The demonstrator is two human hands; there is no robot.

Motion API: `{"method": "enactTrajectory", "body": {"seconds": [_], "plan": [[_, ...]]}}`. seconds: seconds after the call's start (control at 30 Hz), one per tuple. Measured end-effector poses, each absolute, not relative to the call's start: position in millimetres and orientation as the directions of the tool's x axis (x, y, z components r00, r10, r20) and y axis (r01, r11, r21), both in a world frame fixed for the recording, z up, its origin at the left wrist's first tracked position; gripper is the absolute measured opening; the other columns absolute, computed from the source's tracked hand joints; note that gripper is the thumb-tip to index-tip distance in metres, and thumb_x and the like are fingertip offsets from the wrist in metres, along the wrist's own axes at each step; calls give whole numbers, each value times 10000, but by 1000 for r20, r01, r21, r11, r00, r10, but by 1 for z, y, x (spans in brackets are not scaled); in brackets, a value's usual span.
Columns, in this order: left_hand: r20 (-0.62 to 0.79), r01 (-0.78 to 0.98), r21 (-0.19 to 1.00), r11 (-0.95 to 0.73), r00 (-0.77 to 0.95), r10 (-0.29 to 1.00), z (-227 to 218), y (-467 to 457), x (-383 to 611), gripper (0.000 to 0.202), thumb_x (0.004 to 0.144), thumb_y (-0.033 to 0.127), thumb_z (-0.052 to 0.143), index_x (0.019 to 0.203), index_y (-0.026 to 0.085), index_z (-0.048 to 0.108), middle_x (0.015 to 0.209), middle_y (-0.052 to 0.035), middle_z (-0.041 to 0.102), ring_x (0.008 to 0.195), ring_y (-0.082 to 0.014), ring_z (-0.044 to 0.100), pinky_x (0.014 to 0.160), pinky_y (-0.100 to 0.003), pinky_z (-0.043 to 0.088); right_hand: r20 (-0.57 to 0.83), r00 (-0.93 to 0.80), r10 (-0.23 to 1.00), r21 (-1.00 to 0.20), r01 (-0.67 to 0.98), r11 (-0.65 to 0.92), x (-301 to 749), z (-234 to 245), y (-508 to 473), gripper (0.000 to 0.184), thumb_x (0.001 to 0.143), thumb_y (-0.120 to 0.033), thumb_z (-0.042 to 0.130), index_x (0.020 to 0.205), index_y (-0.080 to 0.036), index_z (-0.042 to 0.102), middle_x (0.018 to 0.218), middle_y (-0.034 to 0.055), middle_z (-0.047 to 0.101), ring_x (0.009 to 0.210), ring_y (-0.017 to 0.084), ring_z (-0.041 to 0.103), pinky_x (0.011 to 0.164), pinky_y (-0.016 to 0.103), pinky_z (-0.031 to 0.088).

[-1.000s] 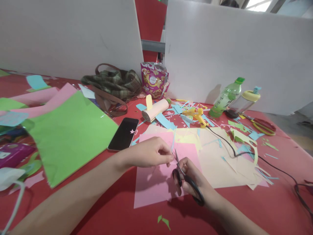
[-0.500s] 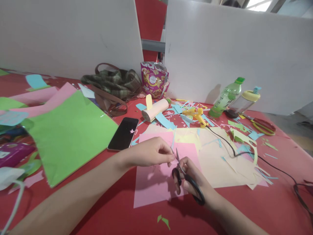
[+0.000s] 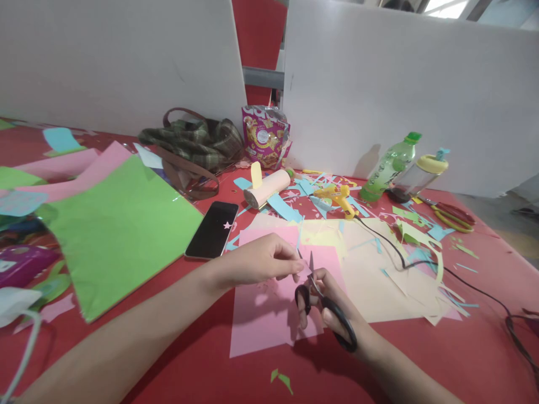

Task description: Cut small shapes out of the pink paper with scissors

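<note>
My right hand has its fingers through the black handles of a pair of scissors, whose blades point up and away and are spread apart. Just left of the blades, my left hand pinches what looks like a small piece of pink paper, mostly hidden by the fingertips. Both hands are above a pink sheet of paper with small pink scraps on it. Left of this sheet lies a black phone with a tiny pink star on its screen.
A big green star lies at left. Behind the hands are a paper-covered tube, a yellow glue gun with a black cord, and paper scraps. A green bottle, a jar and more scissors stand or lie at right.
The scissors and my right hand have shifted slightly right, and the blades are wider apart. My left hand has barely moved, still pinching.
</note>
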State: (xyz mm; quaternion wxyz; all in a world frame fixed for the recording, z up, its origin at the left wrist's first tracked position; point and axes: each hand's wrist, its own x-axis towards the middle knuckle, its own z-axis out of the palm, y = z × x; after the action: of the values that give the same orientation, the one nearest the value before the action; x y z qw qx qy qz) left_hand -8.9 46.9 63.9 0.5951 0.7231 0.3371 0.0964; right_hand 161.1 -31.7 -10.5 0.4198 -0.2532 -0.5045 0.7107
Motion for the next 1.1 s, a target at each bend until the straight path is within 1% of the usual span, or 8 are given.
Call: {"method": "enactTrajectory", "body": {"seconds": [0.13, 0.23, 0.47, 0.53, 0.7, 0.9, 1.03, 1.1], "plan": [[-239, 331, 943, -40, 756, 609, 63, 44, -6, 261, 740, 315, 437, 586, 126, 530, 519, 27, 438, 490, -77, 371, 480, -197, 297, 80, -507, 858, -930, -349, -119, 162, -15, -30, 370, 691, -475, 553, 869, -232, 339, 757, 5, 448, 610, 128, 472, 556, 279, 377], [-241, 332, 942, -46, 765, 598, 62, 43, -5, 269, 743, 314, 435, 563, 126, 505, 512, 30, 427, 484, -75, 358, 475, -201, 283, 75, -508, 858, -928, -350, -126, 162, -10, -31, 363, 704, -483, 533, 872, -231, 334, 760, 14, 454, 641, 140, 470, 571, 287, 380], [-250, 337, 940, -44, 772, 584, 62, 42, -5, 278, 739, 320, 438, 532, 135, 459, 498, 37, 385, 471, -72, 321, 461, -202, 267, 71, -515, 854, -926, -351, -135, 161, -4, -32, 363, 703, -485, 533, 871, -230, 336, 777, 18, 473, 646, 139, 489, 589, 296, 387], [-245, 334, 942, -43, 766, 595, 61, 41, -4, 278, 740, 315, 436, 530, 134, 457, 497, 38, 376, 470, -71, 315, 459, -202, 258, 61, -516, 855, -926, -348, -144, 161, -6, -31, 355, 707, -479, 532, 870, -232, 336, 779, 15, 482, 634, 134, 500, 582, 290, 392], [-244, 326, 945, -14, 734, 634, 58, 38, -1, 281, 745, 336, 426, 571, 131, 509, 504, 37, 378, 474, -73, 315, 459, -206, 255, 88, -506, 858, -917, -377, -128, 161, -10, -31, 346, 717, -470, 525, 873, -240, 321, 768, 5, 502, 576, 119, 523, 525, 261, 397], [-230, 284, 959, 26, 716, 659, 61, 35, 3, 299, 731, 344, 462, 526, 127, 483, 494, 44, 364, 480, -68, 312, 456, -207, 234, 76, -462, 883, -930, -353, -105, 160, -4, -33, 346, 719, -476, 517, 881, -236, 328, 758, 10, 492, 595, 130, 503, 527, 275, 390], [-245, 264, 961, 80, 686, 685, 59, 32, 7, 287, 729, 340, 459, 542, 126, 498, 506, 40, 397, 480, -71, 330, 457, -211, 236, 63, -439, 896, -946, -313, -87, 159, -4, -32, 358, 704, -507, 511, 859, -235, 337, 723, 2, 488, 552, 125, 484, 523, 281, 385], [-242, 237, 966, 106, 674, 698, 57, 31, 9, 281, 728, 326, 462, 526, 130, 473, 494, 44, 386, 474, -69, 326, 457, -210, 239, 77, -430, 899, -943, -325, -74, 159, -6, -32, 369, 697, -516, 513, 858, -236, 335, 687, -8, 486, 524, 122, 478, 501, 271, 385]]}}
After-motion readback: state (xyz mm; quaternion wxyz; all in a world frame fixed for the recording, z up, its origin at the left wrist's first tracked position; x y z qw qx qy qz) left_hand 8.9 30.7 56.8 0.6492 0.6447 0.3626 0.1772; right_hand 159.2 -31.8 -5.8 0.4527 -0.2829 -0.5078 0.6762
